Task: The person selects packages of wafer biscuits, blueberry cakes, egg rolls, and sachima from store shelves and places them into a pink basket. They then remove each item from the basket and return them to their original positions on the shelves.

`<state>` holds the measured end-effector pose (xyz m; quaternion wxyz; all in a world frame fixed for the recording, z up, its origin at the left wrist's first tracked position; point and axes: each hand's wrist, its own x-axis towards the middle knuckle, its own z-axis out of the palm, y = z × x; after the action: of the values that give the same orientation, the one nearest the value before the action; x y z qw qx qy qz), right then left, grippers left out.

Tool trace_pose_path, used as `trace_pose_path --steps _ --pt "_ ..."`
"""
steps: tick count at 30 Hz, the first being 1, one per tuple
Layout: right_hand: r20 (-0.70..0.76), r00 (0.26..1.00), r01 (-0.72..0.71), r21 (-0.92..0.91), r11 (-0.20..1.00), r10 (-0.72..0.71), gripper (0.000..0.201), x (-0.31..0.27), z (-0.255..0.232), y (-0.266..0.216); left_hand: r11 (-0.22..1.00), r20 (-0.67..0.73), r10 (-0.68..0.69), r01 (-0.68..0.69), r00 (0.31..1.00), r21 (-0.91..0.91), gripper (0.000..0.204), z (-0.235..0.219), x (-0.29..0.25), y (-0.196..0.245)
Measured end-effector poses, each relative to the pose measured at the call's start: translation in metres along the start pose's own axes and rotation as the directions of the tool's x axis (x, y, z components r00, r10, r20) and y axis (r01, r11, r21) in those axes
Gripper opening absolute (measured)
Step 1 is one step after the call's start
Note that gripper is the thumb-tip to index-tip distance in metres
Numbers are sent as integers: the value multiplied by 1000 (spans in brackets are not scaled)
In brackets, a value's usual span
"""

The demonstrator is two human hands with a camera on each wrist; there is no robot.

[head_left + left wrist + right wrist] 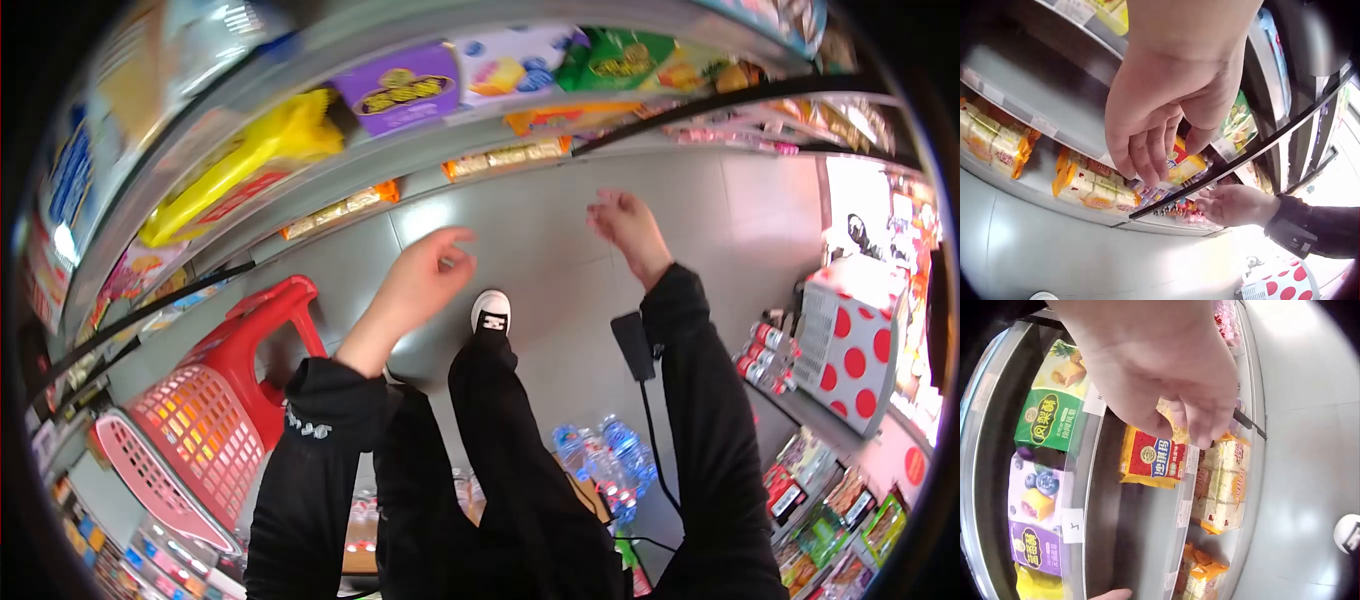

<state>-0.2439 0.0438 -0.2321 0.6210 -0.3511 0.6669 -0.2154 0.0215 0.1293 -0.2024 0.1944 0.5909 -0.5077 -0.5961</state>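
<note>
Two empty hands, the left hand (432,268) and right hand (625,225), hover with loosely curled, open grip before the snack shelf (420,150), near a red basket (205,420).

left hand (425,275), right hand (628,226), red basket (215,420)

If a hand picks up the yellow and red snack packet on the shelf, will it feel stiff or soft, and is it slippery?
The yellow and red packet looks like a glossy film bag, so it probably bends and crinkles. Its shiny surface may slip somewhat under fingertips. It lies flat on the shelf, so rolling seems unlikely, and it is probably light.
</note>
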Motion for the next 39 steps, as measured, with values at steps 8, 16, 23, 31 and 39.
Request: trace_pose_path --steps 8,16,23,31,39 --pt "-105 775 527 -436 730 -623 61 74 -4 17 966 -156 -185 149 970 -213 58 31 94 4" --pt "-224 815 474 -276 836 -535 69 127 -22 -8 987 -440 157 -128 884 94 76 29 187 8" --pt "-372 509 778 -188 600 -776 43 123 -13 -29 957 -247 116 -175 962 -230 43 41 212 36" --pt "-132 818 525 -228 820 -560 52 139 -26 -13 945 -328 148 -231 933 -232 37 43 205 37" --pt "-217 768 571 -195 797 -603 58 67 0 7 943 -414 231 -308 880 -129 59 49 149 19"
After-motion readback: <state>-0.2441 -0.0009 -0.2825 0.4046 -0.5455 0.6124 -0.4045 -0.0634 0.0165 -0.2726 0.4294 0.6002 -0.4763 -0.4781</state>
